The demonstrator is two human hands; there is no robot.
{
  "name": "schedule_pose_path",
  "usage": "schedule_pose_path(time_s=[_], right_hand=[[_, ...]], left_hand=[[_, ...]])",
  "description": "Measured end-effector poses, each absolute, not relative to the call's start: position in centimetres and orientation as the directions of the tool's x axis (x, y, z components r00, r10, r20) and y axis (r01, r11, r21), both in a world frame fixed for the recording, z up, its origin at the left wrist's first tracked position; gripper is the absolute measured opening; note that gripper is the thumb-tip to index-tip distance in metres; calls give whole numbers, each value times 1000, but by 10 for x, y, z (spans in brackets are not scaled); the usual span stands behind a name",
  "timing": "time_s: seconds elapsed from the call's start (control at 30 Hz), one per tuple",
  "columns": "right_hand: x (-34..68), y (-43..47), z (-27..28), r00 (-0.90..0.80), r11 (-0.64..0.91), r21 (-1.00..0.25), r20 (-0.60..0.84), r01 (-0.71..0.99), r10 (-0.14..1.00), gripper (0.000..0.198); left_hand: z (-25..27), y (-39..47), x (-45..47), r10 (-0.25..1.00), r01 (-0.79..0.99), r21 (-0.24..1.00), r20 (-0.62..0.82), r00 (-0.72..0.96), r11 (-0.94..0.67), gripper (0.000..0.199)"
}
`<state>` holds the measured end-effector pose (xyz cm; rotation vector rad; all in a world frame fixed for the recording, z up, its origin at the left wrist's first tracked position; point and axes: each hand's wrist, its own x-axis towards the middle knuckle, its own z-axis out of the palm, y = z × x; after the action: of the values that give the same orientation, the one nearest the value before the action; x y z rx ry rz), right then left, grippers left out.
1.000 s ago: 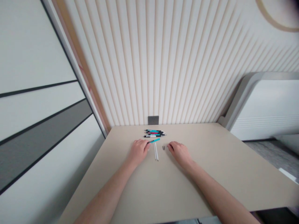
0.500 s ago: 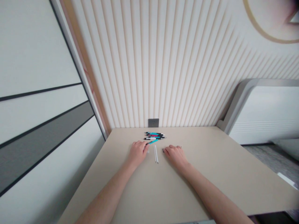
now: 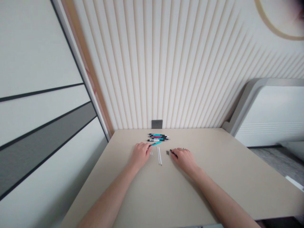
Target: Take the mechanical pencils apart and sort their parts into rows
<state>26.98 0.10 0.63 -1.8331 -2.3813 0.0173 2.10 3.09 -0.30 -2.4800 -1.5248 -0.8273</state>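
My left hand [image 3: 141,154] rests on the table with its fingers curled at the dark end of a turquoise pen barrel [image 3: 157,143], which sticks out to the right. Small clear pieces [image 3: 151,153] lie beside the left thumb. My right hand [image 3: 182,158] has its fingers closed on a small black pen part [image 3: 174,153]; the palm side is hidden. Just left of those fingertips lie tiny dark metallic pieces, which look like springs [image 3: 167,152]. Between the hands are white pen refills [image 3: 159,155], side by side and pointing away from me.
Several pens [image 3: 158,137] in turquoise, red, white and black lie in a row behind the hands. A dark wall socket [image 3: 157,124] sits above the far edge of the beige table [image 3: 142,196]. A white cabinet stands left, a pale headboard [image 3: 273,110] right.
My right hand has shifted slightly right, uncovering the small metallic pieces; a black pen part now shows at its fingers. My left hand and the turquoise barrel have stayed put.
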Motion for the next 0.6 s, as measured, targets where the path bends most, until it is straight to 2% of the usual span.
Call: schedule_pose_path(time_s=[0.33, 0.6], right_hand=[[270, 6, 0, -92, 99, -73, 92, 992, 991, 22], [265, 7, -3, -98, 104, -57, 103, 993, 990, 22]], left_hand=[[-2, 30, 22, 784, 839, 195, 508, 357, -508, 19], [0, 29, 24, 786, 832, 209, 503, 359, -514, 19]])
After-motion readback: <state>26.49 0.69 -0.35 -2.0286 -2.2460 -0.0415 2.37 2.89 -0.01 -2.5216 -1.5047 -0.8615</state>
